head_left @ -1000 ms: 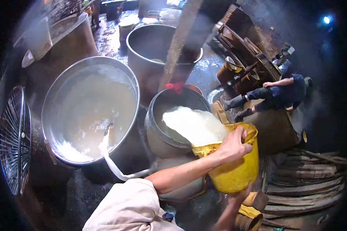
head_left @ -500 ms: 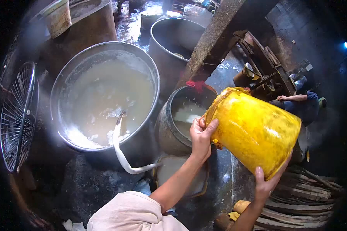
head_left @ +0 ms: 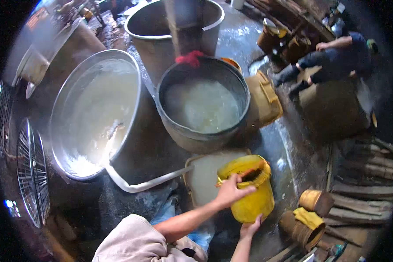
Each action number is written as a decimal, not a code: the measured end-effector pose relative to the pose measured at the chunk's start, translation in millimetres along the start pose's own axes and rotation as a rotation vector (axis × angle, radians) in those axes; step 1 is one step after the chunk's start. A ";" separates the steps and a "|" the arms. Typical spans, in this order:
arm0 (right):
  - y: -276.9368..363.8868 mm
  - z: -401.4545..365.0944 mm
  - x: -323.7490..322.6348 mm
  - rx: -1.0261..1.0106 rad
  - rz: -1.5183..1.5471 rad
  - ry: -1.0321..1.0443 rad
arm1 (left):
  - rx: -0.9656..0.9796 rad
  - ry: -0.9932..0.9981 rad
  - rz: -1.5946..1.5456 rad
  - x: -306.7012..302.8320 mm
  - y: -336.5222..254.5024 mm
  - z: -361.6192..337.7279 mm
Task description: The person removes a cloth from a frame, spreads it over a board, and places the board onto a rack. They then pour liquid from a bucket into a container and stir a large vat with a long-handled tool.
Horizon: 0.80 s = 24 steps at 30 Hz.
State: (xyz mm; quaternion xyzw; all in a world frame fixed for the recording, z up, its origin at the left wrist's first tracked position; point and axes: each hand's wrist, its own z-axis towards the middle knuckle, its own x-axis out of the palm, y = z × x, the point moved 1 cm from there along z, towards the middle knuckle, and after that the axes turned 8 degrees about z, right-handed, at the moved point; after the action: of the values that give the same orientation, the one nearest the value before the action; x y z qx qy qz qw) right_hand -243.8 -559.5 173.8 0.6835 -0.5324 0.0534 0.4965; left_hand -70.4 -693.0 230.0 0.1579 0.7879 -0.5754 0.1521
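A wet yellow bucket [head_left: 257, 203] is between my hands, its mouth turned up and slightly toward the left. My left hand [head_left: 232, 192] grips it at the rim, with the thumb spread along the outer wall. Beneath, my right hand [head_left: 252, 227] supports the base, its fingers partly hidden by the bucket. Just ahead stands a tall dark vat [head_left: 174, 126] holding cloudy liquid [head_left: 205, 107]. A square container of pale liquid [head_left: 205, 170] lies below the vat, just left of the bucket.
A wide metal pan [head_left: 137, 105] of steaming cloudy liquid stands left, with a white hose [head_left: 139, 187] over its rim. A wire fan guard [head_left: 32, 174] is far left. Rusty tins [head_left: 292, 227] and wood [head_left: 362, 196] lie right. Another person [head_left: 332, 61] is at upper right.
The yellow bucket has swung from tipped over the vat to more upright, lower and nearer me. Both hands have come down with it. My view has shifted.
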 end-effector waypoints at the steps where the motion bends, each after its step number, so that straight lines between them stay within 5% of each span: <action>1: 0.1 11.4 -5.0 -0.041 -0.169 -0.099 | -0.162 0.042 -0.079 19.4 37.9 7.6; 2: -2.4 27.5 -8.7 -0.073 -0.338 -0.195 | -0.326 0.076 -0.153 41.8 81.4 18.9; 4: -4.3 60.6 -21.9 -0.176 -0.654 -0.068 | -0.600 0.134 -0.515 99.1 182.1 26.5; 6: -15.4 96.6 -34.3 -0.306 -1.027 0.072 | -0.514 0.117 -0.828 123.0 227.5 24.6; 10: -54.9 136.2 -31.5 -0.560 -1.671 0.261 | -0.660 0.095 -1.327 169.2 289.6 24.5; 15: -111.9 162.1 -62.8 -0.353 -1.701 0.214 | -0.743 -0.001 -1.407 209.6 385.2 33.6; 19: -156.8 188.8 -118.1 -0.383 -1.681 0.227 | -0.784 0.043 -1.123 215.9 481.9 44.8; 24: -209.6 202.7 -144.2 -0.143 -1.141 0.216 | -0.645 -0.147 -0.903 184.0 480.8 68.5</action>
State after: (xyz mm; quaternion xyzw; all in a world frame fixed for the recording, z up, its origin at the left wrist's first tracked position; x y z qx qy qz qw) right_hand -234.1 -623.9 -144.9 0.8176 -0.0289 -0.1890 0.5432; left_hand -28.9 -606.4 -280.3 -0.2903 0.9007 -0.3228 -0.0146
